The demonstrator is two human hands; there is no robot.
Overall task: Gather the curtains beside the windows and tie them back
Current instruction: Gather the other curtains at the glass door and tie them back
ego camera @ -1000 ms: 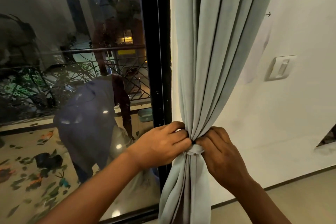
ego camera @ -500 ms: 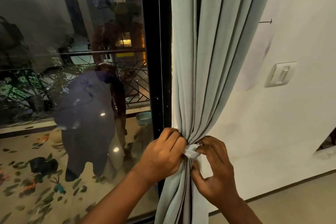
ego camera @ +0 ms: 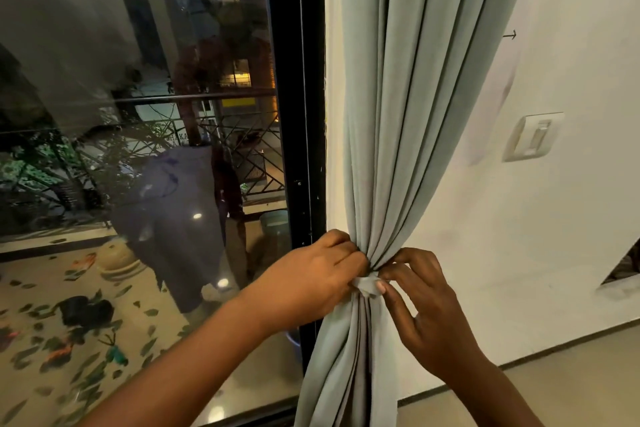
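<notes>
The curtain [ego camera: 408,114] is hanging just right of the black window frame [ego camera: 294,97], already gathered into one narrow bundle, and both hands are working at its waist. The left hand [ego camera: 311,282] is curling its fingers round the bundle from the window side, gripping the folds and part of the pale tie-back strip [ego camera: 367,285]. The right hand [ego camera: 420,302] is coming in from the wall side, pinching that strip narrowly between thumb and fingertips, its other fingers hanging loose below. Above the grip the folds are fanning out toward the rail; below it they are falling in a tight column to the floor. As a judgement, the gathering on this curtain is finished and the tying is in its closing stage: the strip is wrapping the bundle, but whether its knot is secured is hidden between the fingers. Cinching it and letting go are what is left here, and no other curtain is showing. On the wall well right of the grip a switch plate [ego camera: 533,137] is sitting, unlabelled. Some lettering is showing faintly through the window glass [ego camera: 138,80], far left of the grip, too blurred to read.
</notes>
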